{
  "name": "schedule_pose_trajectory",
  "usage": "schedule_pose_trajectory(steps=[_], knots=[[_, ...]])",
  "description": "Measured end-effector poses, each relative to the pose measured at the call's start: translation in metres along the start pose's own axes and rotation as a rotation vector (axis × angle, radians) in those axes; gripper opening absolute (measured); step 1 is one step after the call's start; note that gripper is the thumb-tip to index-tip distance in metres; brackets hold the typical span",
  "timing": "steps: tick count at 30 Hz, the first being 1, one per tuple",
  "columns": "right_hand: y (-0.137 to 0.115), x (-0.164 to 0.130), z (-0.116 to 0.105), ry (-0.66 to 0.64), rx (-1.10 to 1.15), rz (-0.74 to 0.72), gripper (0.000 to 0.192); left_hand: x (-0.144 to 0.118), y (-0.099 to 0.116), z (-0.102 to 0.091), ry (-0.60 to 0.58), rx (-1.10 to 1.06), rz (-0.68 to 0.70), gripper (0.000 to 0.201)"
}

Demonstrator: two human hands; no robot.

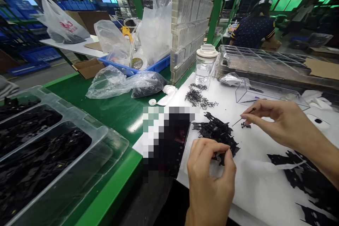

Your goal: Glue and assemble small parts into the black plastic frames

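My right hand (280, 120) pinches a thin needle-like tool (237, 122) between thumb and fingertips. Its fine tip points down and left, and a dark end shows above the fingers. Just below that hand is a little cluster of tiny black pieces (245, 125) on the white surface. My left hand (212, 173) is closed in a pinch in front of a pile of flat black plastic parts (215, 127). Whatever sits between its fingertips is too small or hidden to name. Thin black wire-like parts (196, 95) lie in a heap farther back.
More black parts (299, 173) are spread at the lower right. A clear box (267, 93) and a lidded jar (205, 65) stand behind. A phone-like dark screen (178, 141), partly pixelated, lies left of the pile. A clear divided tray (97, 148) of black parts is at left.
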State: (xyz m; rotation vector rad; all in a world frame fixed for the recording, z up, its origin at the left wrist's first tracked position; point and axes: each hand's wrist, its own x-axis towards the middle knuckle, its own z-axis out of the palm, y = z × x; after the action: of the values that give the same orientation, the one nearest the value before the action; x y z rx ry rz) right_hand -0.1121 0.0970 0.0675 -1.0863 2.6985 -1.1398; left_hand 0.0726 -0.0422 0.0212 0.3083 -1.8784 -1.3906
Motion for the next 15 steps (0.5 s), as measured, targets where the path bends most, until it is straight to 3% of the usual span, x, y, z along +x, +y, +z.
schedule_pose_trajectory(steps=[15], knots=[[0.0032, -0.0002, -0.003, -0.004, -0.091, 0.055, 0.031, 0.003, 0.0045, -0.0029, -0.031, 0.006, -0.02, 0.017]])
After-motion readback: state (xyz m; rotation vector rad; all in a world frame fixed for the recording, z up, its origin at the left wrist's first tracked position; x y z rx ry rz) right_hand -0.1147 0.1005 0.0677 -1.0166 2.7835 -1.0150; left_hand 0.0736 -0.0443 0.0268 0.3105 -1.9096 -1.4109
